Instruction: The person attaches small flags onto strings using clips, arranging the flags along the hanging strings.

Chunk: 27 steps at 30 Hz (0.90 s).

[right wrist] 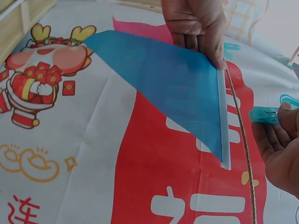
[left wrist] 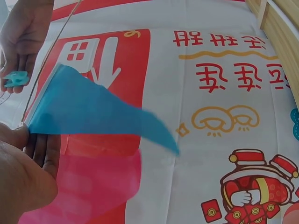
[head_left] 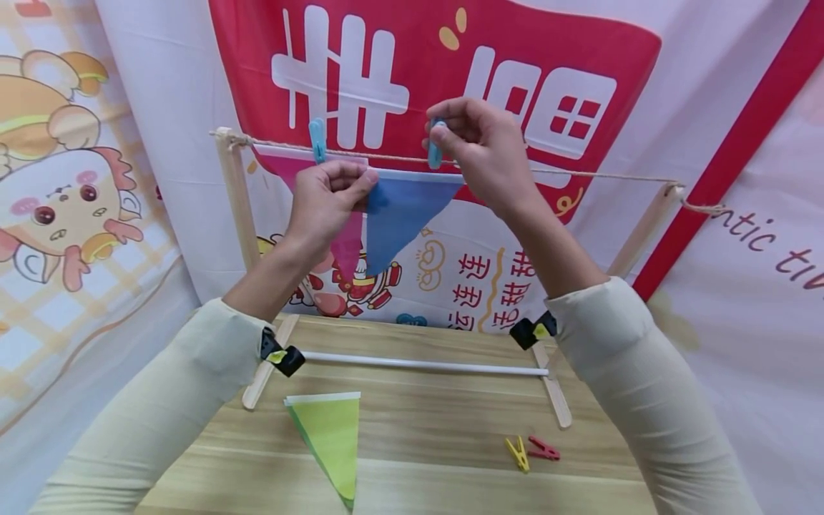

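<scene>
My left hand pinches the upper left corner of a blue triangular pennant, its white top edge lying along the twine. In my right hand a light blue clothespin is held between thumb and fingers, near the pennant's other top corner. The right wrist view shows this clothespin apart from the twine and the pennant's white edge. To the left a pink pennant hangs from the twine, partly hidden by my left hand. Another light blue clothespin grips the twine above it.
Wooden posts hold the twine, and a white rod joins their feet. On the wooden table lie stacked green pennants, a yellow clothespin and a red clothespin. A printed cloth hangs behind.
</scene>
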Motion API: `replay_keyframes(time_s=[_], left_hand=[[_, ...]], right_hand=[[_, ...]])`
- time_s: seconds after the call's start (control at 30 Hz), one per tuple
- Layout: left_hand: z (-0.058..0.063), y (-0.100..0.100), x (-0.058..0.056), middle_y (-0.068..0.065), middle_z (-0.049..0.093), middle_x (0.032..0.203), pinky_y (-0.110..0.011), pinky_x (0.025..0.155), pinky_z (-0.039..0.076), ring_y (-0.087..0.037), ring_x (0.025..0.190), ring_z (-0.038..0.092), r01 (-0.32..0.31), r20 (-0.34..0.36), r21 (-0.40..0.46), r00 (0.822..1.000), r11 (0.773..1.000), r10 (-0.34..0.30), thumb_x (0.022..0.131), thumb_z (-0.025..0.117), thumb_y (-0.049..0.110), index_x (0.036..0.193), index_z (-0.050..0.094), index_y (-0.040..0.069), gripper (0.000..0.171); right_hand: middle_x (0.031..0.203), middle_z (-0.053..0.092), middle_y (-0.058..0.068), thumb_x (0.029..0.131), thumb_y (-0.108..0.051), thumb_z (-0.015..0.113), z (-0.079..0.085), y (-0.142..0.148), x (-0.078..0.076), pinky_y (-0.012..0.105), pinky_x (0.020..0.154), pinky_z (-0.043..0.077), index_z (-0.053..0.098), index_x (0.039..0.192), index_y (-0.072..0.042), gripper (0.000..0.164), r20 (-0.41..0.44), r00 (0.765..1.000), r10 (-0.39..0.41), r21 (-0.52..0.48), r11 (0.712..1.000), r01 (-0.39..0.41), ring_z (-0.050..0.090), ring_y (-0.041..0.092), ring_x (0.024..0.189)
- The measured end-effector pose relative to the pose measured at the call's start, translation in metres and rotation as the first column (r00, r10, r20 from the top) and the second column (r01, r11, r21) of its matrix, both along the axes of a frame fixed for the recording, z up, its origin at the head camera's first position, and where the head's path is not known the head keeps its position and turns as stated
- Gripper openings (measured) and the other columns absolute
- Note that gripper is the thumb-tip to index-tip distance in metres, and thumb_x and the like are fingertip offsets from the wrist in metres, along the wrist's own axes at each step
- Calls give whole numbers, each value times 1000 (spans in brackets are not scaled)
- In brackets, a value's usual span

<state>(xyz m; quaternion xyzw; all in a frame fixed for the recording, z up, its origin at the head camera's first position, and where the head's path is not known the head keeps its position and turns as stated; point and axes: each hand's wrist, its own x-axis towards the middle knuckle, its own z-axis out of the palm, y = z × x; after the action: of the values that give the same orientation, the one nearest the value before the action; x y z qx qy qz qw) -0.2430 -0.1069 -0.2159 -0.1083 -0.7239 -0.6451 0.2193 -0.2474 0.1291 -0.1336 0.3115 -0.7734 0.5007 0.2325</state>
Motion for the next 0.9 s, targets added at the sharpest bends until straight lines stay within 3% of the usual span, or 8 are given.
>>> replay_keyframes(time_s=[0.17,0.27,0.4,0.63,0.9], left_hand=[[3,1,1,-10,82,131,-39,109,67,-24,120,83,-20,-19,-4,1000,1000,20,106,79,34,136,81,13,37],[4,2,2,-12,82,130,-39,110,66,-25,120,83,-31,-21,0,999,1000,31,107,78,33,137,80,10,37],[5,4,1,-12,82,130,-39,110,66,-25,120,83,-34,-15,6,999,999,34,108,78,32,137,80,8,37],[4,5,-1,-11,84,128,-39,108,67,-24,118,84,-28,-26,32,999,999,29,107,78,32,134,82,10,35],[8,2,1,-9,84,130,-39,109,67,-25,119,83,-42,3,54,999,998,42,108,78,33,134,82,14,33]], right_hand=[[118,80,7,108,-23,76,4,-8,-4,32,106,67,80,127,-9,24,92,995,30,-138,990,-17,79,21,108],[113,81,7,107,-22,78,6,-12,-7,33,105,67,81,122,-9,21,142,990,24,-215,977,7,81,21,108],[112,82,7,106,-22,80,8,-17,-10,33,103,68,82,119,-8,19,201,980,-8,-246,967,58,82,21,107],[116,84,8,105,-22,81,10,-26,-11,32,103,68,84,122,-8,22,263,963,-51,-213,971,109,84,20,108],[120,84,10,107,-23,78,12,-29,-13,31,103,68,84,125,-9,24,233,966,-111,-52,991,126,84,18,109]])
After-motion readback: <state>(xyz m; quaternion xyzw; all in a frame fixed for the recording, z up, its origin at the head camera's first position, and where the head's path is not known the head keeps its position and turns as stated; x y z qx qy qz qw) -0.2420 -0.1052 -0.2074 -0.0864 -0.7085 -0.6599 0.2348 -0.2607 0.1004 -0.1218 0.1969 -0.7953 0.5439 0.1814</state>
